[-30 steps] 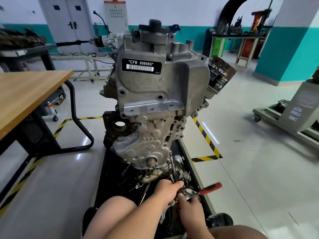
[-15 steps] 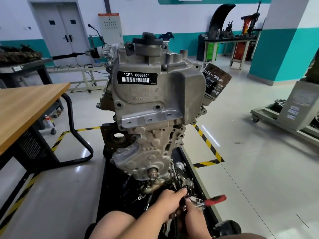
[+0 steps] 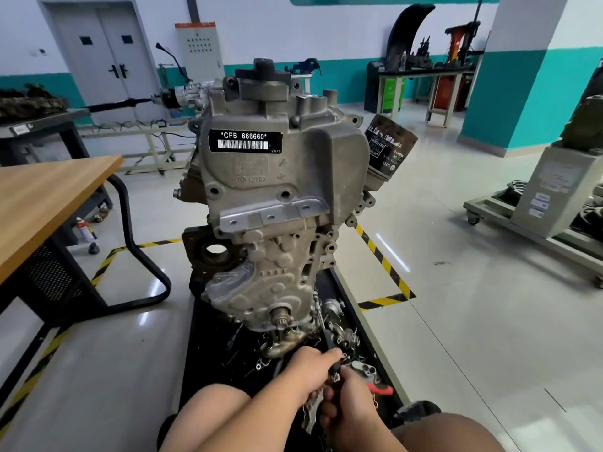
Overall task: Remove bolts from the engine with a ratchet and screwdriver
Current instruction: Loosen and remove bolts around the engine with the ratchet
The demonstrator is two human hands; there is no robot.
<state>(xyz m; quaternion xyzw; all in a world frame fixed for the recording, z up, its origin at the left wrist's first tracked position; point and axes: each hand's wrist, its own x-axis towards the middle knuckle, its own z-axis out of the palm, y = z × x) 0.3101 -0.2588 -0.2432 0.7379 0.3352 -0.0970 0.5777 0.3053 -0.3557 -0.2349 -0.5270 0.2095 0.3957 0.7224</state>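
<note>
Both hands sit low in the frame's centre, close together over the clutter at the foot of the engine (image 3: 277,203). My left hand (image 3: 305,370) reaches in from lower left, knuckles up, fingers curled under, with the thumb tip stretched towards a small dark part (image 3: 335,368). My right hand (image 3: 354,402) is just beside it, back to the camera, fingers curled inward. From this feed I can't tell whether either hand actually grips that part or anything else. A red-handled tool (image 3: 380,389) pokes out just right of the right hand; its working end is hidden, so I can't name it more closely or say whether it is held.

The engine stands upright in mid-frame on a black tray (image 3: 202,353). A black label (image 3: 244,141) on its cover reads "*CFB 666660*" above a barcode, with "VWPT" in its corner. VW and Audi ring logos are cast below it. The oil filter (image 3: 390,143), tilted out at the engine's right, carries Audi rings and print too small to read.

A wooden-topped table (image 3: 49,197) fills the left edge. Yellow-and-black floor tape (image 3: 380,256) runs right of the tray. A grey double door (image 3: 104,60) is at upper left. A bare knee (image 3: 212,409) blocks the tray's near end.
</note>
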